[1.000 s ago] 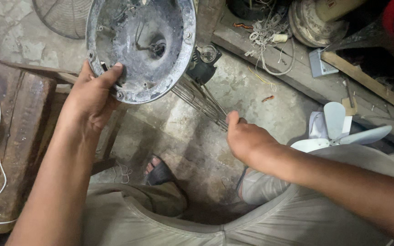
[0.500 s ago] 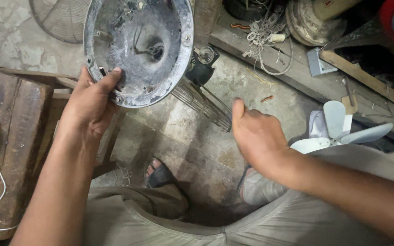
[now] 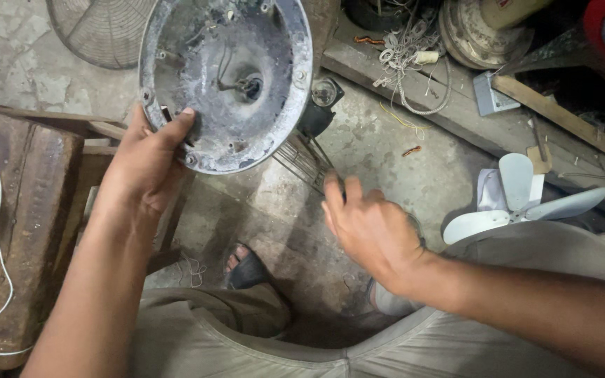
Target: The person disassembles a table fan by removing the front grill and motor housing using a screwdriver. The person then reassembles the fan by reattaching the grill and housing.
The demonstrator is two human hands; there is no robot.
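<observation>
A round grey metal fan housing, dusty and corroded inside, is being held up above the concrete floor by the left hand. The hand is clamped on the lower left rim, with the thumb laid over the inner edge and the fingers hidden behind the shell. The housing is being judged as stiff and moderately heavy for one hand, with a gritty, non-slippery surface; its rim, studded with screw bosses, is probably the firmest place to be gripped, while the thin wires and central shaft hole inside are better left untouched. The right hand is being held well apart from the housing, lower and to the right, empty, its fingers loosely curled and nothing being grasped. A wire fan guard is lying on the floor beyond the housing, white fan blades are lying to the right, and a rusty wooden desk is standing at the left.
</observation>
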